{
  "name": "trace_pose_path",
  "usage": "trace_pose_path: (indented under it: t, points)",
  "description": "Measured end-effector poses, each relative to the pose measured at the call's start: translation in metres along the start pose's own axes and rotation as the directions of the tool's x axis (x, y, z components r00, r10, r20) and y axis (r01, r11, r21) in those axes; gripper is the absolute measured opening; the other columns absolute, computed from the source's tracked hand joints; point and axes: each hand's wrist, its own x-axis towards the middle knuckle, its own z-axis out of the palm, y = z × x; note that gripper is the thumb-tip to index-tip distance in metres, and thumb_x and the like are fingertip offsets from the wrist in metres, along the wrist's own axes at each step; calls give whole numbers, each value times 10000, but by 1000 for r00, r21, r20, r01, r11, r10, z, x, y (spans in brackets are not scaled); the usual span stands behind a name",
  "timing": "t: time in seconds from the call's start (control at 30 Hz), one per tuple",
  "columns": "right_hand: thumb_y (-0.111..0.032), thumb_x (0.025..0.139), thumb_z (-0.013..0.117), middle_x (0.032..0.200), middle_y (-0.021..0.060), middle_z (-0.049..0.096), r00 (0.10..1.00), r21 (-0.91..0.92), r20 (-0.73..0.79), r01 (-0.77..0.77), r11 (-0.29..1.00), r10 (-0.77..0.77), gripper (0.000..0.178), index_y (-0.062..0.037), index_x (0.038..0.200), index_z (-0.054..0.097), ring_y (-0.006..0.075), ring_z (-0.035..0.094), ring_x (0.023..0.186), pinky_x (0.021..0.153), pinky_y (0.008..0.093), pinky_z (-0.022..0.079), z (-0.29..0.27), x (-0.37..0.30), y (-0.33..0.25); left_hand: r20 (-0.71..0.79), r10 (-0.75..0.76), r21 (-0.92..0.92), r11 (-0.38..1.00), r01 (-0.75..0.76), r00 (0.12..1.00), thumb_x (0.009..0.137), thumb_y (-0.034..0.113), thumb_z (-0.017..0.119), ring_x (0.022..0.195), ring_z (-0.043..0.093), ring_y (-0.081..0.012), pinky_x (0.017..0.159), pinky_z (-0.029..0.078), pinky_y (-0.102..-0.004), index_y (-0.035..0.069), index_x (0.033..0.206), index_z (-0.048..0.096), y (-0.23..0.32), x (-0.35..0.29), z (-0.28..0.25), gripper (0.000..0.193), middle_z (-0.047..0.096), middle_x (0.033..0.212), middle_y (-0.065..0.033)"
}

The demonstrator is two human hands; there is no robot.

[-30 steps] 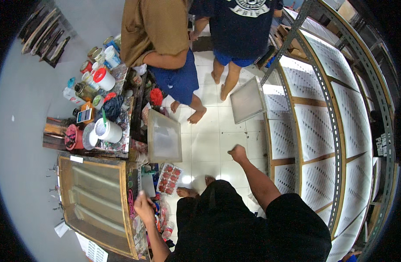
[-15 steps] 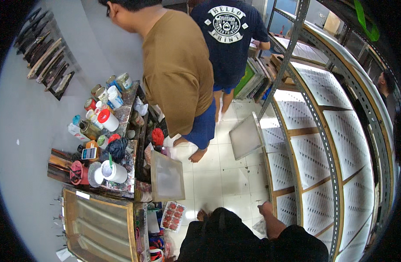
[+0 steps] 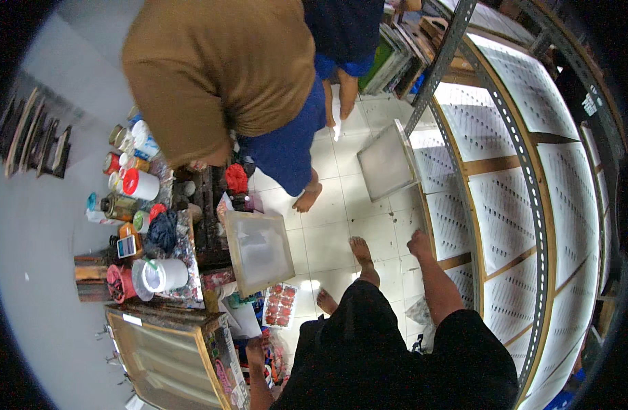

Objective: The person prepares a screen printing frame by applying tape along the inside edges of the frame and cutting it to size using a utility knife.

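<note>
My right hand [image 3: 418, 244] hangs out ahead with its fingers curled in and nothing visible in it. It is nearest to the drying rack [image 3: 488, 160] at the right, whose shelves bear printed white sheets [image 3: 503, 205]. My left hand [image 3: 256, 349] hangs low at the left, fingers loosely stretched, with no object seen in it. Close by are a clear tray of red items [image 3: 280, 305] and a wood-framed screen [image 3: 163, 359]. Another framed screen [image 3: 259, 251] leans by the workbench [image 3: 200, 263].
A person in a brown shirt [image 3: 225, 61] bends over the bench at the left. Beyond stands another person in dark clothes [image 3: 344, 31]. Tubs and jars, including a white bucket [image 3: 169, 275], crowd the bench. A framed panel [image 3: 388, 164] leans against the rack; tiled floor [image 3: 324, 236] runs between.
I have moved forward, and my view has tilted down. My left hand has come into sight, and my right arm reaches further ahead. The brown-shirted person now leans lower toward the bench.
</note>
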Motion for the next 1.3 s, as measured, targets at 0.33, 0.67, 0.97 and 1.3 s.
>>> trace_pose_path:
  t: [0.33,0.67,0.97,1.3]
  points:
    - [-301,875,686,1211,127,723,993,-310,104,86,947,-56,262,-59,969,722,303,655,1172,1008,554,477,47,230,2,75,-148,700,713,54,986,901,455,760,751,692,-323,632,545,-443,42,1088,664,-6,-33,44,463,680,868,-133]
    - [-352,780,853,1499,212,469,998,-76,3,-59,995,60,905,-83,1512,395,397,426,1412,1064,608,447,17,375,-29,20,-78,412,909,63,997,1052,253,606,1079,654,-162,931,525,-345,8,1309,623,302,-28,301,356,712,1180,-108]
    - [-283,696,875,1056,186,720,994,509,100,-89,856,44,570,-8,1116,605,368,691,942,936,488,520,104,385,-75,-32,-117,554,824,116,993,1028,351,619,1056,716,-277,920,544,-389,22,1253,662,176,-38,248,401,732,1144,-183]
    - [-675,817,692,1188,270,700,805,396,539,20,918,-250,775,-7,1209,693,445,649,1164,1013,503,499,109,189,-259,236,138,502,830,-242,962,971,264,720,1199,648,-298,1006,519,-407,14,1343,596,193,-21,291,466,617,1372,-185]
